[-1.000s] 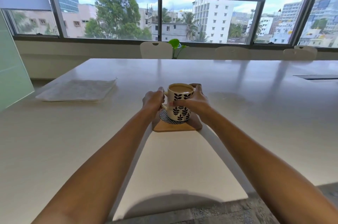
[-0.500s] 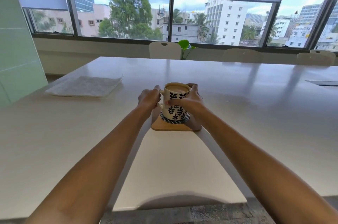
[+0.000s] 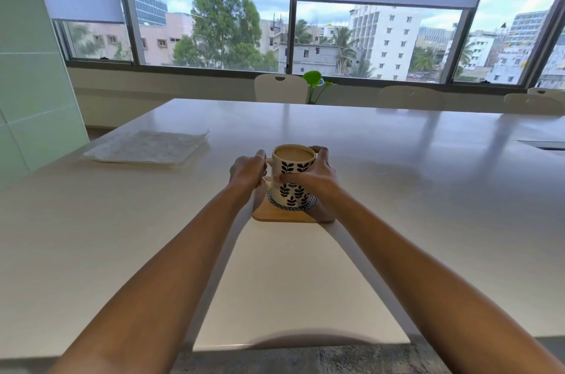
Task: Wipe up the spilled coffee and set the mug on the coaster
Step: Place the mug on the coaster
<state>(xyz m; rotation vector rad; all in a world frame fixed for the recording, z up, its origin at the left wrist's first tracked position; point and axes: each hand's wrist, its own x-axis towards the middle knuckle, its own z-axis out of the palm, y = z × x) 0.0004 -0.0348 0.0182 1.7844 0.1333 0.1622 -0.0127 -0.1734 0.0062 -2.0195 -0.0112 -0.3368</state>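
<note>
Nearest to the camera, two bare forearms reach forward over the pale bench (image 3: 397,221) and meet at the mug (image 3: 293,181). The left hand (image 3: 248,171) is closed around the handle on the mug's left side. The right hand (image 3: 318,178) is wrapped on the right wall, with its fingers (image 3: 290,179) across the front of the leaf pattern. So both hands are clamped on the mug, one on each side, equally near.

The mug stands upright and is nearly full of milky coffee. Its base sits on the round patterned coaster (image 3: 309,203), which lies on a square wooden board (image 3: 276,214). I judge that it is already placed, so the coming move is only to open the hands sideways, away from the vertical axis, without tilting it.

Farther to the left, well apart, lies a flat stack of paper towels (image 3: 146,147). I see no spill on the bench.
</note>
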